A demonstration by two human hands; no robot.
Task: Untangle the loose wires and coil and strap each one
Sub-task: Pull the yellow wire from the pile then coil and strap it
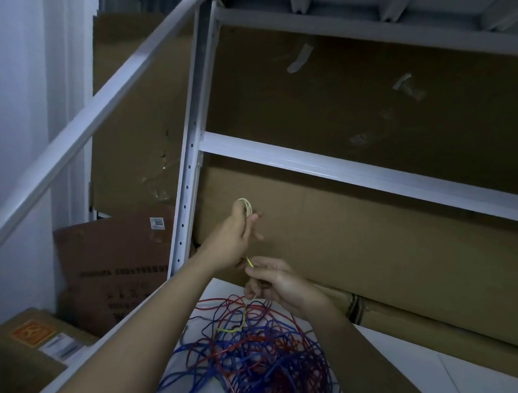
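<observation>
I'm holding small yellow wire (246, 208) loops in my raised left hand (235, 240); my right hand (273, 281), lower and nearer the tangle (254, 350), is pinching the same wire, which is running steeply down into the pile on the surface (407, 369).

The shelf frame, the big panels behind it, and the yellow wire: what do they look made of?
Shelf frame: likely painted metal, glossy white, punched holes in its upright. Panels: matte brown cardboard, with creases and tape scraps. Yellow wire: probably plastic-insulated, smooth, bends in loops.
</observation>
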